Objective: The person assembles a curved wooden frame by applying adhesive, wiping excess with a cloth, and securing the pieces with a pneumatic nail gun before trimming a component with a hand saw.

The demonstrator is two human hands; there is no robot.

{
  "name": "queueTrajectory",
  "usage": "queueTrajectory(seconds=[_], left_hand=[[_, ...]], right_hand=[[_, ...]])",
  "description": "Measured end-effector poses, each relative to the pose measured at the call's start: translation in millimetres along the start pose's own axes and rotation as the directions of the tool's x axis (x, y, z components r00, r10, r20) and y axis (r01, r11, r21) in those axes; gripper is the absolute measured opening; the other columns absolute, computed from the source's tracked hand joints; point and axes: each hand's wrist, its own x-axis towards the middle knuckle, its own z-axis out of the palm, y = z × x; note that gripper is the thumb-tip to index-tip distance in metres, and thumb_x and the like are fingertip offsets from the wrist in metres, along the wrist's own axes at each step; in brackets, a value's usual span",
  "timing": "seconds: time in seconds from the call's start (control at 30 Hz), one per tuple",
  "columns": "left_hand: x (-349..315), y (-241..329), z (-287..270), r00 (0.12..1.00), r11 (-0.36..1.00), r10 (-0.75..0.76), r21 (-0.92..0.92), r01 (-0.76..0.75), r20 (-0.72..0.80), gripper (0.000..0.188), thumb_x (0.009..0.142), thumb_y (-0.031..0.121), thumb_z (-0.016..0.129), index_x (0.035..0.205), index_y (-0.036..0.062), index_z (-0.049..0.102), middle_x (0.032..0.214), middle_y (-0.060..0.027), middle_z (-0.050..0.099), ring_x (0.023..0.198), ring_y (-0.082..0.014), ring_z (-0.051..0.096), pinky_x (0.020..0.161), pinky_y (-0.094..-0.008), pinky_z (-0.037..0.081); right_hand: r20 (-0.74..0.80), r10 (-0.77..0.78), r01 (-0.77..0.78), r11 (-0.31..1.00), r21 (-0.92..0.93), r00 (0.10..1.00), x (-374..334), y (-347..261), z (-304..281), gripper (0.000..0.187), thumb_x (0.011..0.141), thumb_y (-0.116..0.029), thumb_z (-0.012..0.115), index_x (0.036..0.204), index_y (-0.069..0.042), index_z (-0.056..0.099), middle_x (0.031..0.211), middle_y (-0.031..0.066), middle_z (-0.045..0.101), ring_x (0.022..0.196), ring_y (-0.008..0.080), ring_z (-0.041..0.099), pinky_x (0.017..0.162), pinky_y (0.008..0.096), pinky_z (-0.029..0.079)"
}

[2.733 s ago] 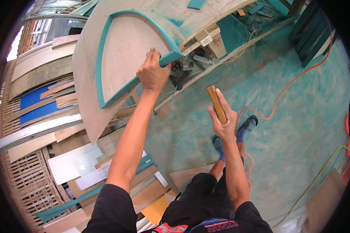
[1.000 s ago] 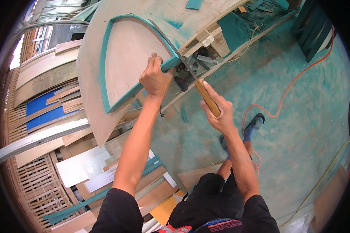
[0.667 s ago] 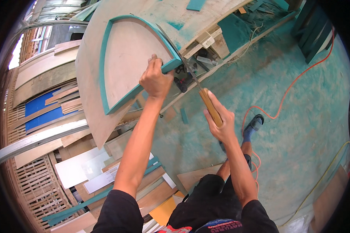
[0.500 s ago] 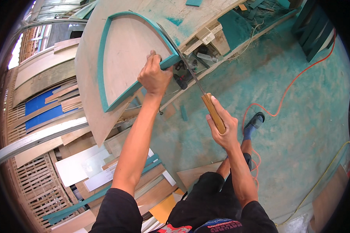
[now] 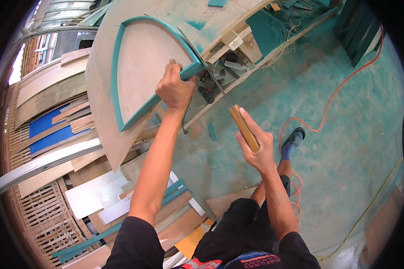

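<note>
A teal-edged frame (image 5: 116, 80), curved on one side and straight on the other, lies on the pale wooden worktop. My left hand (image 5: 176, 87) is closed around its straight near rail, close to the right-hand corner. My right hand (image 5: 259, 150) grips the wooden handle of a handsaw (image 5: 244, 128), thumb along the top. The saw's thin metal blade slants up and left, meeting the frame at that corner, with its tip beyond the curved edge. How deep the blade sits in the wood I cannot tell.
Below the worktop, a shelf holds a black power tool (image 5: 206, 95) and a clear bottle (image 5: 236, 66). An orange cord (image 5: 330, 106) winds across the teal-stained floor by my foot. Boards and offcuts (image 5: 87, 195) are stacked at the left. Dark panels (image 5: 361, 31) stand at the far right.
The whole view has shifted slightly, moving most things a little leftward. Both hands keep their holds, and the saw stays at the frame's corner at nearly the same angle.
</note>
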Motion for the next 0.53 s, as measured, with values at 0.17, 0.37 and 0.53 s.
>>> queueTrajectory(seconds=[0.17, 0.37, 0.53], left_hand=[[0, -1, 0, 1.000, 1.000, -0.003, -0.006, 0.003, 0.004, 0.025, 0.065, 0.015, 0.082, 0.083, 0.0095, 0.066, 0.112, -0.0146, 0.076, 0.092, -0.0320, 0.076, 0.061, -0.0382, 0.058], [3, 3, -3, 0.999, 1.000, 0.005, -0.013, -0.004, 0.041, 0.025, 0.065, 0.015, 0.082, 0.083, 0.0099, 0.066, 0.113, -0.0160, 0.076, 0.093, -0.0316, 0.076, 0.062, -0.0384, 0.058], [-2, -6, 2, 1.000, 1.000, 0.002, 0.008, -0.002, 0.031, 0.031, 0.070, 0.019, 0.083, 0.099, 0.0113, 0.073, 0.115, -0.0114, 0.076, 0.083, -0.0285, 0.076, 0.066, -0.0376, 0.058]], right_hand=[[0.051, 0.089, -0.089, 0.996, -0.002, 0.995, 13, 9, 5, 0.061, 0.085, 0.000, 0.073, 0.145, -0.008, 0.059, 0.096, 0.0161, 0.074, 0.068, 0.0227, 0.065, 0.070, 0.0323, 0.054], [0.012, 0.006, -0.006, 1.000, -0.005, 1.000, 12, 21, 7, 0.062, 0.085, 0.000, 0.073, 0.145, -0.008, 0.059, 0.107, 0.0150, 0.076, 0.070, 0.0225, 0.066, 0.072, 0.0315, 0.054], [-0.048, -0.057, 0.057, 0.998, 0.006, 0.997, 9, 29, 17, 0.063, 0.085, -0.003, 0.076, 0.145, -0.014, 0.060, 0.115, 0.0150, 0.076, 0.075, 0.0220, 0.070, 0.078, 0.0300, 0.055]])
